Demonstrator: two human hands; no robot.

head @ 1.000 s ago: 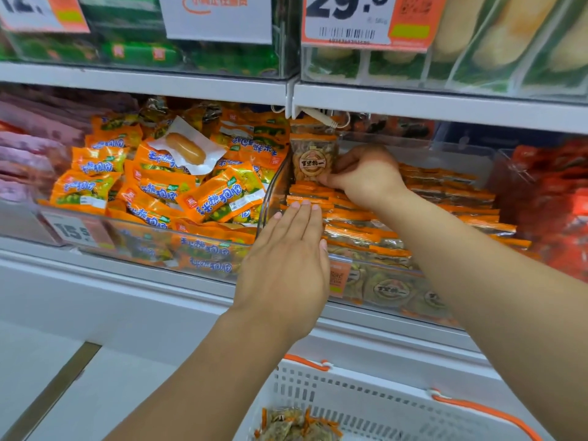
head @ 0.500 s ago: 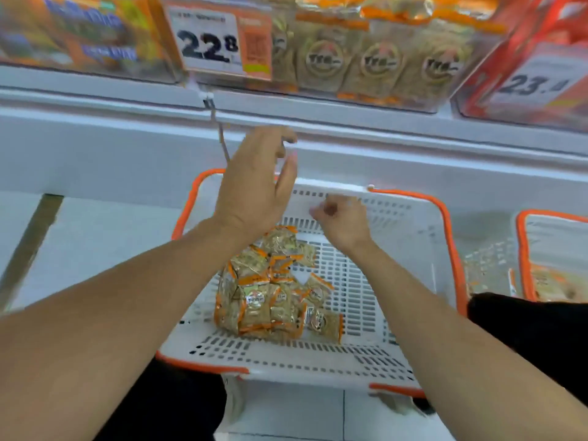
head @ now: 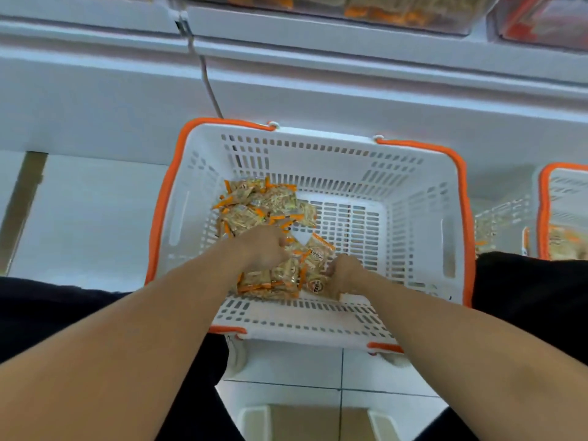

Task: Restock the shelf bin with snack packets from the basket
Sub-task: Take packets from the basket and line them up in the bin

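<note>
White basket (head: pixel 420 218) on floor, both hands now down gripping snack packets (head: pixel 261 202)

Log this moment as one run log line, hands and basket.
phase: pickup | left hand: on snack packets | right hand: gripping packets | basket: white, orange rim, on floor | shelf bin: above, not reached

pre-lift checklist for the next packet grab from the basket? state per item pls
1. Both hands in the basket: ok, left hand and right hand are down on the snack packets.
2. Left hand grip secured: cannot tell, fingers hidden.
3. Right hand grip secured: cannot tell, fingers hidden among the packets.
4. Packets left to restock: ok, a pile remains.
5. Lift path clear: ok, nothing shows above the basket.
6. Shelf bin has room: cannot tell, only its blurred bottom edge shows.
</note>
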